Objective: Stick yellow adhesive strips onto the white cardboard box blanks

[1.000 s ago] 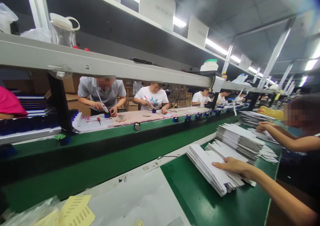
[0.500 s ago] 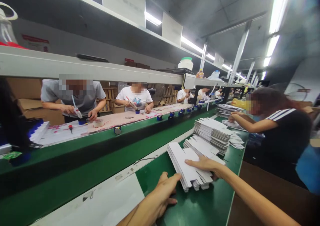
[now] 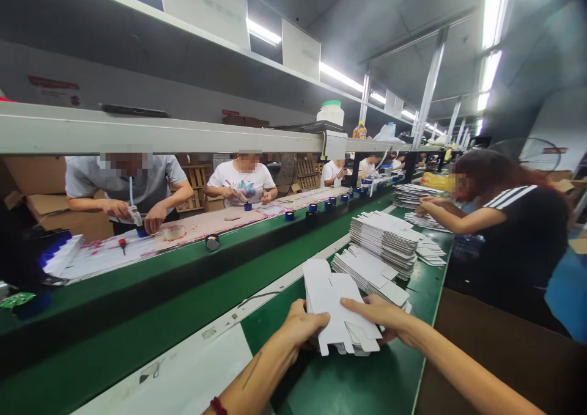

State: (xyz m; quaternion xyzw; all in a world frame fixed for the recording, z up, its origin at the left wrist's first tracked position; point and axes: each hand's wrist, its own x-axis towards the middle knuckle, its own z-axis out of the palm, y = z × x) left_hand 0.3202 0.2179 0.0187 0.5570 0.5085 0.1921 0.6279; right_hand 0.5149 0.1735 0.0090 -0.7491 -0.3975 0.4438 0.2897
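Both hands close on a bundle of flat white cartons (image 3: 337, 305): the left hand (image 3: 305, 326) grips its left edge, thumb on top, and the right hand (image 3: 385, 318) clamps the right side, thumb across the top piece. The bundle is above the near part of the green tabletop (image 3: 339, 384) (whether its underside touches the surface, I cannot tell). Just beyond it lies a low stack (image 3: 369, 267) of similar pieces, with a taller stack (image 3: 384, 238) behind. A white sheet (image 3: 202, 372) lies left of the left forearm. Farther left runs a green conveyor belt (image 3: 192, 293), small blue items (image 3: 290, 216) along its far side. At right, a person in black (image 3: 523, 231) bends over more flat pieces (image 3: 424, 220).
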